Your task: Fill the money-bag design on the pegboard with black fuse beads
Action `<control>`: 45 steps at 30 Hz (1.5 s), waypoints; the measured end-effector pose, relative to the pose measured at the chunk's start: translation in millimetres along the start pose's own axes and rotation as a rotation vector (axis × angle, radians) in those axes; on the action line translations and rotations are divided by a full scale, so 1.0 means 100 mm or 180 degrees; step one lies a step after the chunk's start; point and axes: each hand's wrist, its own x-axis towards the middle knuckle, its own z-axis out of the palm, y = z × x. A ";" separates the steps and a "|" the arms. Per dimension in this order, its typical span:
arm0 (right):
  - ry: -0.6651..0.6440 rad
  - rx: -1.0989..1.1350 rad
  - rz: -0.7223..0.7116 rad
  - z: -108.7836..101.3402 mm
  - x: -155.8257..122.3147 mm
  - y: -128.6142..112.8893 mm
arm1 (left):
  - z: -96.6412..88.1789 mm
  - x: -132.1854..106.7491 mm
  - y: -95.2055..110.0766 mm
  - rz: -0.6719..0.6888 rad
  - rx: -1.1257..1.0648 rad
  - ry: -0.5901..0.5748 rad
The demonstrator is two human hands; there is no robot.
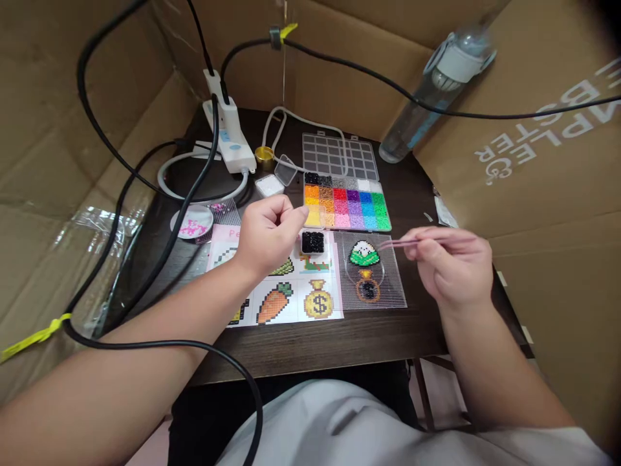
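Note:
My right hand (453, 265) is closed around pink tweezers (402, 243), whose tips point left over the pegboard (398, 285). On the pegboard lies a bead rice ball (363, 254) in white, green and black. Below it is a bead money bag (367, 288) with an orange outline, a yellow top and dark beads inside. My left hand (272, 233) is curled with the thumb stretched right, above the printed pattern sheet (281, 314). Right beside its fingers stands a small box of black beads (313, 242). Whatever those fingers hold, if anything, is hidden.
A bead case (347, 204) with many colours lies behind, its lid folded back. Nearby are a white bead box (270, 186), a gold tin (264, 155) and a dish of pink beads (192, 222). A power strip (233, 136), black cables, a bottle (422, 116) and cardboard walls surround the table.

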 end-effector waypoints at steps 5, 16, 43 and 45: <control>-0.0296 -0.0348 -0.0280 0.32 0.49 0.06 | -0.02 0.03 -0.05 0.0071 -0.0070 0.0056; -0.0035 -0.0494 -0.0159 0.40 0.45 0.40 | 0.02 0.02 -0.09 0.0282 -0.0081 -0.0002; -0.0508 -0.0530 0.0261 0.64 0.24 0.27 | 0.02 -0.02 -0.04 0.0374 0.0205 0.0000; -0.0518 -0.0539 0.0297 0.64 0.24 0.28 | 0.01 -0.02 -0.04 0.0365 0.0226 0.0008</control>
